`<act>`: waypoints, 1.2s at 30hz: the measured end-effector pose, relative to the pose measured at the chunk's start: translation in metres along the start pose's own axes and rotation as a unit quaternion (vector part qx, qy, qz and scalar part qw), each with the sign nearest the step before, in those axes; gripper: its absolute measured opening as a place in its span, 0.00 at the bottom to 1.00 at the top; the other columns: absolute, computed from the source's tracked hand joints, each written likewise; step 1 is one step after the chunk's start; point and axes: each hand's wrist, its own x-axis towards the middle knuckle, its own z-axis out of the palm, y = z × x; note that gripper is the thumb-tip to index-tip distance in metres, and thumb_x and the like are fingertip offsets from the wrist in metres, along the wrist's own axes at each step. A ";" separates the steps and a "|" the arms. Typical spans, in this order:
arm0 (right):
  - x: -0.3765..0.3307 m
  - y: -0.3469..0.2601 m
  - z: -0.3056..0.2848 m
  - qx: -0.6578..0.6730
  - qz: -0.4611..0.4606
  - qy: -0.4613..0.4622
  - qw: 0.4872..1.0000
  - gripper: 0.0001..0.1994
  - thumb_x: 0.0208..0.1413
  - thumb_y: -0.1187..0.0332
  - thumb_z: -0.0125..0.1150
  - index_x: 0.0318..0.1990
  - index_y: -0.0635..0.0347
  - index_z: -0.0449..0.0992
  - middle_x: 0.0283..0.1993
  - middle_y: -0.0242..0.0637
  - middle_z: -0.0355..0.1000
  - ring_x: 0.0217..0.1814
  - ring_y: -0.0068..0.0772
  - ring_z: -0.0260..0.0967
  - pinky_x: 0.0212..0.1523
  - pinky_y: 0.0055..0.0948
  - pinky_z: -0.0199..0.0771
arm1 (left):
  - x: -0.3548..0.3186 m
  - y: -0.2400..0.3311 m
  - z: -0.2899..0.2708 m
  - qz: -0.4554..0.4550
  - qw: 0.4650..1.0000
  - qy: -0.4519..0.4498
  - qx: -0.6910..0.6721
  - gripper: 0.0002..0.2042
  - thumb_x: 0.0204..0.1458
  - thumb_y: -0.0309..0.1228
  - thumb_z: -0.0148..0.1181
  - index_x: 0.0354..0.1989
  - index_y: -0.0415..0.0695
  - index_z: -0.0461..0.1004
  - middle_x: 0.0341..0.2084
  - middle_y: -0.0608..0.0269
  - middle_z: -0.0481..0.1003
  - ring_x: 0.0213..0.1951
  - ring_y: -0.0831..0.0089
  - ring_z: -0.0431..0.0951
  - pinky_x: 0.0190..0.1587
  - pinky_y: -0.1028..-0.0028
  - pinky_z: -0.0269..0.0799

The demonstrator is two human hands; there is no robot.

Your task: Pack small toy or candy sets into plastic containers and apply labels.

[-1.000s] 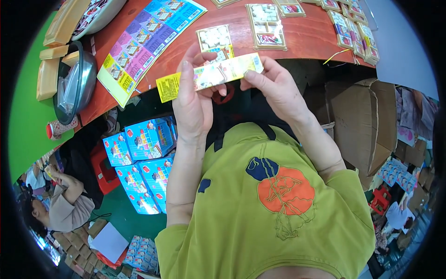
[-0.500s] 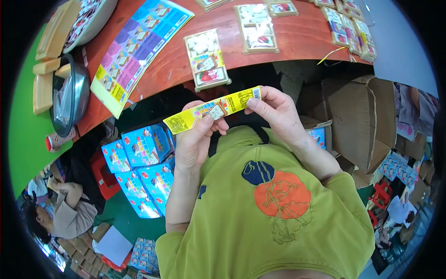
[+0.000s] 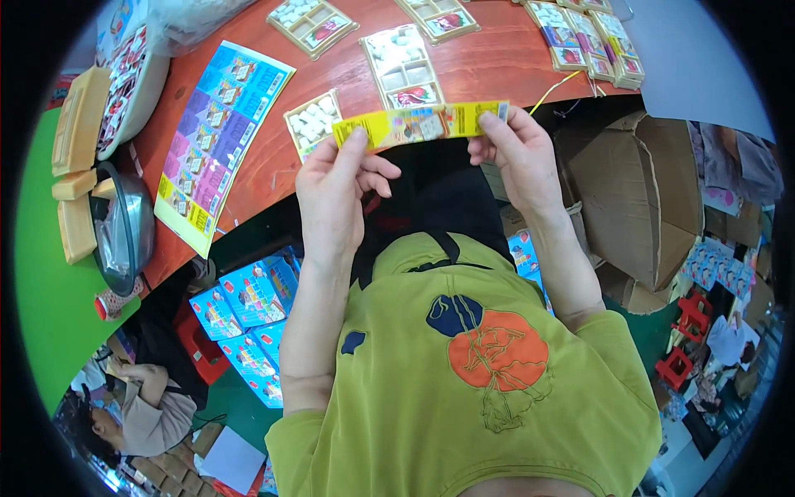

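Note:
A yellow printed paper label strip (image 3: 424,125) is stretched out level between my two hands over the table's front edge. My left hand (image 3: 344,178) pinches its left end between thumb and fingers, and my right hand (image 3: 520,153) pinches the right end. Just behind the strip lies a compartment tray (image 3: 399,54) with white pieces and a strawberry-pictured packet. Another tray (image 3: 313,118) with white pieces sits beyond my left hand, partly covered by the hand and strip.
Farther back are two more trays (image 3: 313,23) (image 3: 439,18). Banded trays (image 3: 580,37) stand at the right. At left are a label sheet (image 3: 217,141), a white tub (image 3: 153,83) of packets and a dark basin (image 3: 128,236). Below are a cardboard box (image 3: 617,195) and blue boxes (image 3: 248,298).
Both hands have carried the label strip up and away from my body, from over my lap to the table edge. The strip now lies flatter across, and the view has shifted.

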 end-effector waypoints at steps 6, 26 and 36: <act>0.038 -0.012 -0.012 -0.062 0.007 0.007 0.998 0.10 0.63 0.65 0.63 0.41 0.65 0.76 0.31 0.33 0.75 0.27 0.16 0.72 0.21 0.15 0.70 | 0.028 0.006 0.010 -0.030 0.998 0.051 0.013 0.11 0.62 0.33 0.61 0.38 0.34 0.75 0.20 0.54 0.77 0.17 0.75 0.76 0.18 0.81 0.68; 0.081 -0.014 -0.004 -0.220 0.013 -0.003 0.975 0.15 0.61 0.58 0.66 0.37 0.63 0.77 0.27 0.29 0.75 0.20 0.12 0.71 0.15 0.12 0.63 | 0.058 -0.004 0.021 -0.001 0.987 0.128 0.100 0.09 0.60 0.28 0.62 0.40 0.32 0.76 0.22 0.56 0.79 0.15 0.78 0.75 0.15 0.83 0.65; 0.086 -0.017 0.009 -0.301 0.013 0.015 0.953 0.13 0.60 0.60 0.66 0.39 0.64 0.78 0.24 0.29 0.74 0.19 0.13 0.70 0.15 0.16 0.63 | 0.068 -0.006 0.024 0.017 0.974 0.143 0.172 0.10 0.61 0.29 0.61 0.40 0.32 0.77 0.18 0.58 0.78 0.14 0.80 0.74 0.16 0.84 0.67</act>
